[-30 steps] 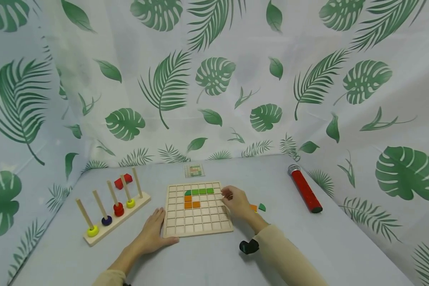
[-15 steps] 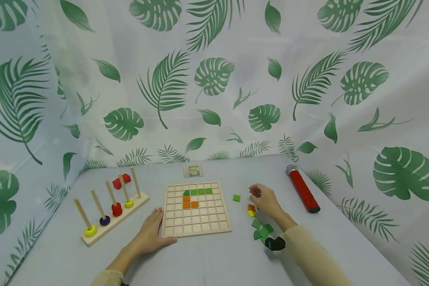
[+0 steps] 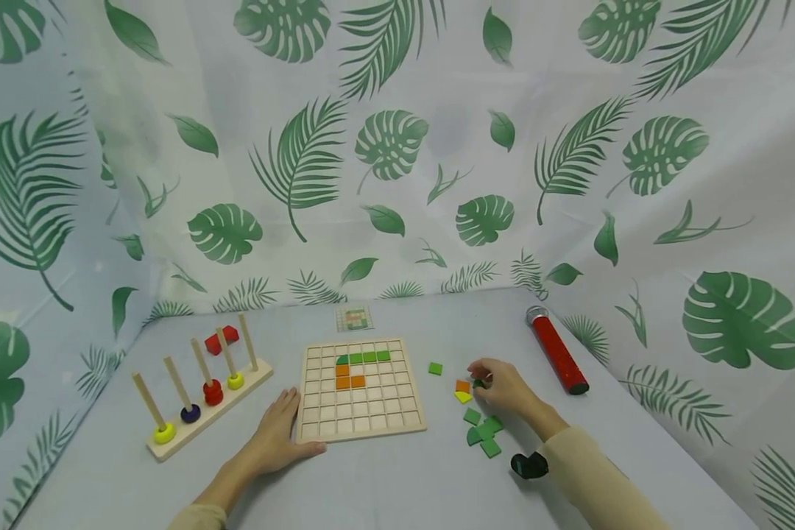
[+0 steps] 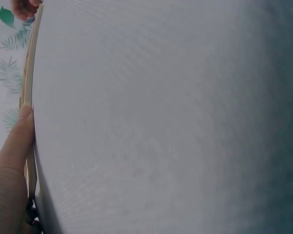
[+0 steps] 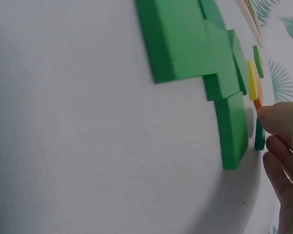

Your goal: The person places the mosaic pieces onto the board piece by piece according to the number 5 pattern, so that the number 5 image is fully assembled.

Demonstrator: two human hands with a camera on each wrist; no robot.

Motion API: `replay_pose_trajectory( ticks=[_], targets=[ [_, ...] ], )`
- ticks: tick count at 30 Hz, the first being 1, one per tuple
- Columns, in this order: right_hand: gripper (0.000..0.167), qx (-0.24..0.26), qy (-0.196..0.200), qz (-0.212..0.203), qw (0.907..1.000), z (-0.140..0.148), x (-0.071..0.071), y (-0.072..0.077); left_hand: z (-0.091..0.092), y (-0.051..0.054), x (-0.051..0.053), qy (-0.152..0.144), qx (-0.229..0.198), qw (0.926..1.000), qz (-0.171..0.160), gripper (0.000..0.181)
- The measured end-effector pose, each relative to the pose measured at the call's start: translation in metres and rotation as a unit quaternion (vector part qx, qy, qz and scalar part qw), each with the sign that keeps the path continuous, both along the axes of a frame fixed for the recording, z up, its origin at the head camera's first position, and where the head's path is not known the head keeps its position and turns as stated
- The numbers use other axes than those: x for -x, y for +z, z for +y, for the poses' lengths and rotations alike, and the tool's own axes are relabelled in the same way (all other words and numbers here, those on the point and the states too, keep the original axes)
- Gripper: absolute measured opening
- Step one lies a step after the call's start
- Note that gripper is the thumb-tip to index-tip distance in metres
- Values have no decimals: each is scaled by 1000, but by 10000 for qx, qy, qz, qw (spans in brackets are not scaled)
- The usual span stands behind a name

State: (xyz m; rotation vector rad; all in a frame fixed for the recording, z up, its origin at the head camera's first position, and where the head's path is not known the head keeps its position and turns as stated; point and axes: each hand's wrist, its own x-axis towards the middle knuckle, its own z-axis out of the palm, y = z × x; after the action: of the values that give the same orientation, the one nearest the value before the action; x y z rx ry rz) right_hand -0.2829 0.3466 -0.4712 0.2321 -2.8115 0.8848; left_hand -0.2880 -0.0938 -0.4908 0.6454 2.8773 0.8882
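The left hand [image 3: 274, 434] lies with spread fingers along the left side and front left corner of the wooden grid board [image 3: 371, 405]; its thumb [image 4: 22, 126] touches the board's edge in the left wrist view. On the board sit a row of green squares [image 3: 369, 357], a dark green curved piece [image 3: 342, 360] and several orange squares [image 3: 342, 383]. Right of the board, the right hand [image 3: 506, 386] pinches a dark green piece [image 3: 479, 383], also visible in the right wrist view [image 5: 260, 134], beside an orange piece [image 3: 462, 386] and a yellow piece [image 3: 463, 397].
Loose green pieces [image 3: 483, 430] lie near the right wrist, and a single green square [image 3: 435, 368] lies right of the board. A peg stand [image 3: 218, 412] with rings and a red object [image 3: 221, 339] are at left. Behind are a pattern card [image 3: 354, 319] and, at right, a red microphone [image 3: 558, 352].
The right hand has moved right from the board's edge, then slightly nearer the body, and now pinches the dark green piece. A lone green square has come into view. The left hand stays at the board.
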Motion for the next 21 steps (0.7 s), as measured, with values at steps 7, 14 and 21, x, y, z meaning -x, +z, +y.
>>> replay_pose_trajectory(
  ticks=[7,14,21],
  targets=[
    [33,-171,47,89,9998,-4,1,-3,0,2,0,-23,-80,10000,-24,113],
    [30,-333,-6,318,9989,-8,5,-6,-1,-3,3,-73,-63,9999,98,113],
    [26,-278,59,283,9992,-12,8,-11,-3,-3,1,-89,-66,9999,95,113]
  ],
)
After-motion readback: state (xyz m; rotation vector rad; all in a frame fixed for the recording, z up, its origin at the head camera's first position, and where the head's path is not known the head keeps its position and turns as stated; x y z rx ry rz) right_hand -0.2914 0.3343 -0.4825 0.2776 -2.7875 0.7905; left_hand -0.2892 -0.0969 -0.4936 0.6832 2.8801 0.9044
